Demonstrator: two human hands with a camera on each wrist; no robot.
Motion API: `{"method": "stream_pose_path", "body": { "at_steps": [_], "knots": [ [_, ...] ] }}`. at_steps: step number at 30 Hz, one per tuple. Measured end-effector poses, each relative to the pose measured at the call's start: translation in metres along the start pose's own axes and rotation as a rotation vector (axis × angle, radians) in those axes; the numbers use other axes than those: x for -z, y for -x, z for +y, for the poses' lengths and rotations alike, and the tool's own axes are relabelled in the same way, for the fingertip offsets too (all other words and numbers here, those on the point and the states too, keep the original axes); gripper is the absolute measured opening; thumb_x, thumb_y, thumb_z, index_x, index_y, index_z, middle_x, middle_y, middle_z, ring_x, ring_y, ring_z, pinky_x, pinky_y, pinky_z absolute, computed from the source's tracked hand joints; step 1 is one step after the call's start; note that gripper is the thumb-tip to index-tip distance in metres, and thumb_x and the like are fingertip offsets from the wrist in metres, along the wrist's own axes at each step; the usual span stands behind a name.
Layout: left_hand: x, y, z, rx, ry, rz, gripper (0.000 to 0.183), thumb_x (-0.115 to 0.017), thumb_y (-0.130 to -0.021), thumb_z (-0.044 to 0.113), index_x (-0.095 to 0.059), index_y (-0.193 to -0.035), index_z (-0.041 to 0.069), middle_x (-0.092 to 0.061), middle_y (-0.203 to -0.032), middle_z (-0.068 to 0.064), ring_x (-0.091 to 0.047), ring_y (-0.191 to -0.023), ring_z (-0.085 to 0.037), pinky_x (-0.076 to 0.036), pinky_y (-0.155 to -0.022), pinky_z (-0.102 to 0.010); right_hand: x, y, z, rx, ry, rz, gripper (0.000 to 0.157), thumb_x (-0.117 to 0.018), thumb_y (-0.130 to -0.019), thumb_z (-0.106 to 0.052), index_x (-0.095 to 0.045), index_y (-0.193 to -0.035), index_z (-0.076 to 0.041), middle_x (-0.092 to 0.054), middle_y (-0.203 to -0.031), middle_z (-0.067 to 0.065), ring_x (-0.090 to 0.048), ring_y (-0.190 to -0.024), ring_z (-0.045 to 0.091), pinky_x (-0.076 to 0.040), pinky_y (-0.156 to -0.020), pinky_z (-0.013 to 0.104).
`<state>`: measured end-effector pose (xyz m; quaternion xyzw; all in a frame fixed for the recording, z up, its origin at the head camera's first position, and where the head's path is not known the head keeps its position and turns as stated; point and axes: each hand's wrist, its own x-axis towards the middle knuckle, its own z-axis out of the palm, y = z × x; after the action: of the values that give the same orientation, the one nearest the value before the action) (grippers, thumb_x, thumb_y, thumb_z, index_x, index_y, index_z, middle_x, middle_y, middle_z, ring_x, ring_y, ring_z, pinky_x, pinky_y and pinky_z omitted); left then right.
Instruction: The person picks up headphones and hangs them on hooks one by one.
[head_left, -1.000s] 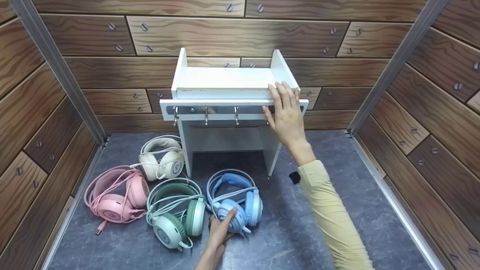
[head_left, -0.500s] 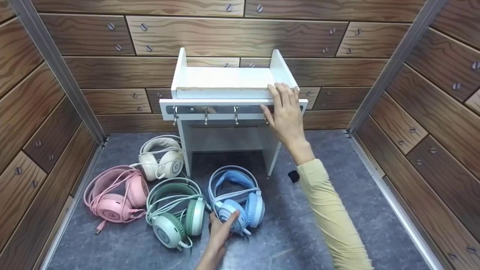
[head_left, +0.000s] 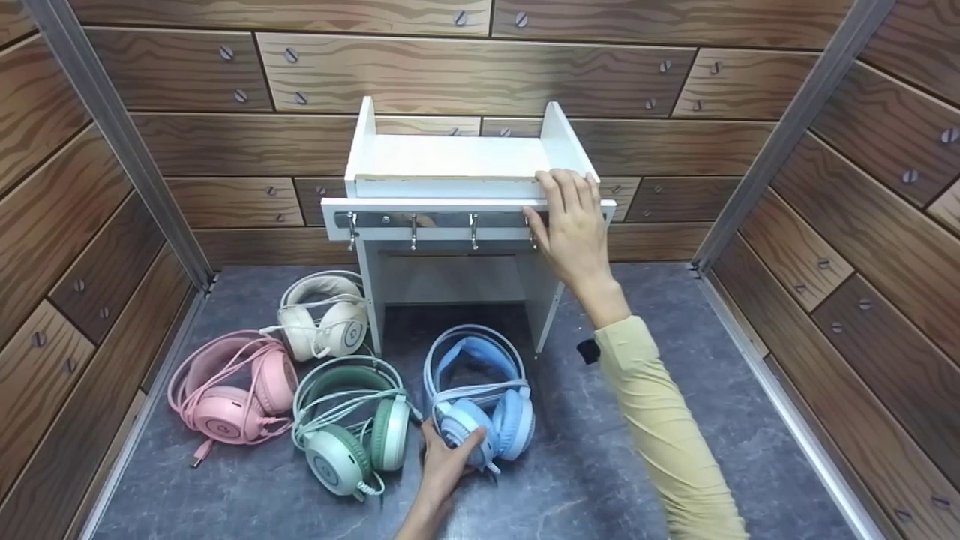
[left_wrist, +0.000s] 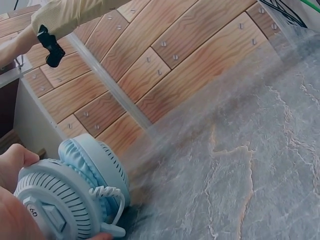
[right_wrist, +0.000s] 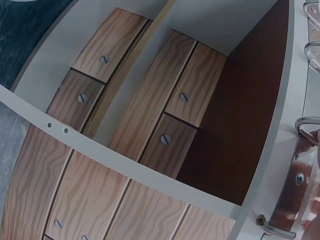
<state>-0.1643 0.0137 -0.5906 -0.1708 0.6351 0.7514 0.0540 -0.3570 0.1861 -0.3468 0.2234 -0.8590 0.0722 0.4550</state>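
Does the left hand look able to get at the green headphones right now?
Probably, once freed: the left hand grips the blue headphones, but the green headphones lie right beside it, uncovered.

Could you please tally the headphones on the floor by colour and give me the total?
White headphones: 1
Pink headphones: 1
Green headphones: 1
Blue headphones: 1
Total: 4
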Motion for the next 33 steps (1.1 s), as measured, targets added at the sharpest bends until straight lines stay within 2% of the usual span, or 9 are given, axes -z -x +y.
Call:
{"method": "stream_pose_path", "body": {
  "at_steps": [5,9,21,24,26,28,33],
  "knots": [
    [0.000,0.000,-0.001,-0.037,-0.026,0.028,0.092,-0.076,-0.074,0.028,-0.016,-0.138,0.002,-0.026,-0.134,-0.030,-0.043,-0.115,-0.041,-0.054,-0.067,-0.043,0.000,0.000,0.000,-0.001,-0.007,0.002,0.047,-0.044,-0.094,-0.042,-0.043,-0.131,-0.012,-0.046,-0.124,0.006,-0.037,-0.122,0.023,-0.015,-0.112,0.042],
    [0.001,0.001,-0.002,-0.060,-0.043,0.056,0.088,-0.077,-0.072,0.029,-0.022,-0.135,0.001,-0.033,-0.131,-0.028,-0.045,-0.112,-0.037,-0.055,-0.065,-0.039,-0.001,0.000,0.000,-0.005,-0.013,-0.006,0.047,-0.043,-0.094,-0.042,-0.042,-0.131,-0.012,-0.046,-0.125,0.006,-0.036,-0.123,0.023,-0.014,-0.112,0.042],
    [0.004,0.003,-0.007,-0.071,-0.026,0.069,0.087,-0.079,-0.070,0.026,-0.024,-0.133,0.002,-0.035,-0.129,-0.027,-0.047,-0.109,-0.037,-0.055,-0.064,-0.039,-0.001,0.001,-0.001,-0.011,0.002,-0.014,0.048,-0.041,-0.095,-0.044,-0.040,-0.132,-0.014,-0.044,-0.127,0.006,-0.034,-0.124,0.023,-0.012,-0.113,0.041],
    [0.006,0.006,-0.005,-0.070,-0.042,0.073,0.086,-0.079,-0.070,0.028,-0.025,-0.132,0.000,-0.033,-0.131,-0.027,-0.044,-0.113,-0.038,-0.054,-0.065,-0.039,-0.001,0.002,-0.001,-0.012,-0.001,-0.020,0.048,-0.040,-0.095,-0.043,-0.040,-0.133,-0.014,-0.044,-0.127,0.006,-0.034,-0.125,0.023,-0.012,-0.113,0.042],
    [0.008,0.008,-0.003,-0.076,-0.046,0.072,0.086,-0.078,-0.071,0.028,-0.025,-0.132,0.000,-0.032,-0.133,-0.027,-0.040,-0.117,-0.039,-0.054,-0.068,-0.041,-0.001,0.002,-0.001,-0.012,0.000,-0.021,0.048,-0.040,-0.095,-0.043,-0.040,-0.133,-0.014,-0.044,-0.127,0.006,-0.034,-0.125,0.023,-0.012,-0.113,0.042],
    [0.009,0.009,-0.001,-0.098,-0.060,0.081,0.085,-0.078,-0.072,0.028,-0.026,-0.132,-0.001,-0.032,-0.134,-0.026,-0.036,-0.121,-0.038,-0.051,-0.079,-0.043,-0.001,0.001,-0.001,-0.009,-0.004,-0.017,0.048,-0.041,-0.095,-0.043,-0.041,-0.133,-0.013,-0.045,-0.127,0.006,-0.034,-0.125,0.023,-0.012,-0.113,0.042],
    [0.011,0.013,0.005,-0.166,-0.080,0.095,0.080,-0.077,-0.072,0.022,-0.028,-0.131,-0.002,-0.036,-0.133,-0.025,-0.033,-0.125,-0.036,-0.029,-0.103,-0.051,-0.002,0.001,-0.001,-0.004,-0.004,-0.007,0.049,-0.041,-0.095,-0.043,-0.041,-0.133,-0.013,-0.045,-0.126,0.006,-0.034,-0.124,0.023,-0.012,-0.112,0.042]
  ]
}}
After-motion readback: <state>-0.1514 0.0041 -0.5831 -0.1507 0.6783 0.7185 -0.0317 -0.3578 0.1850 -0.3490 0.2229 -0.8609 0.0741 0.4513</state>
